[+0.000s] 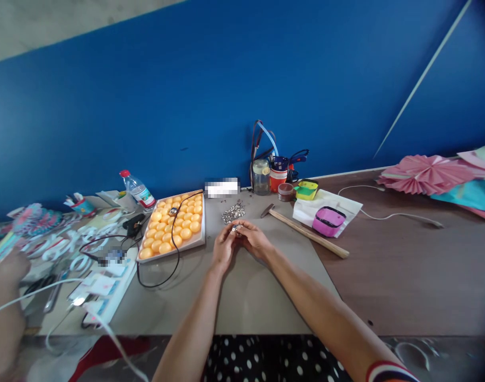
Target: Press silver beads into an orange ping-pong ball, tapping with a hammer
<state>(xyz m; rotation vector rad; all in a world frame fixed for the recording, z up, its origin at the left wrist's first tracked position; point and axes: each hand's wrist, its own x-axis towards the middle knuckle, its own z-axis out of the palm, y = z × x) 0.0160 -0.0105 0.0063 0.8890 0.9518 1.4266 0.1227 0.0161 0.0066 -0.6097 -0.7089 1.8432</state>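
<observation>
Both of my hands meet over the grey table mat (pixel 242 302), just in front of a pile of small shiny metal pieces (pixel 233 211). My left hand (pixel 223 246) and my right hand (pixel 256 240) pinch together around a small metal piece (pixel 236 228). It glints between the thumbs and fingertips, too small for its exact kind to show. Left of my hands stands a shallow tray (pixel 204 228) of orange balls (pixel 166 228), with a black cable (pixel 177 254) across it. A hammer (pixel 306 229) with a wooden handle lies to the right.
At the back stand a glass jar (pixel 261 180), an orange cup (pixel 278 180) and a small round container (pixel 285 192). A purple pouch (pixel 328 221) rests on white paper (pixel 349 200). Leftward are a bottle (pixel 139 191), a power strip (pixel 121 281) and another person's arm (pixel 6 313).
</observation>
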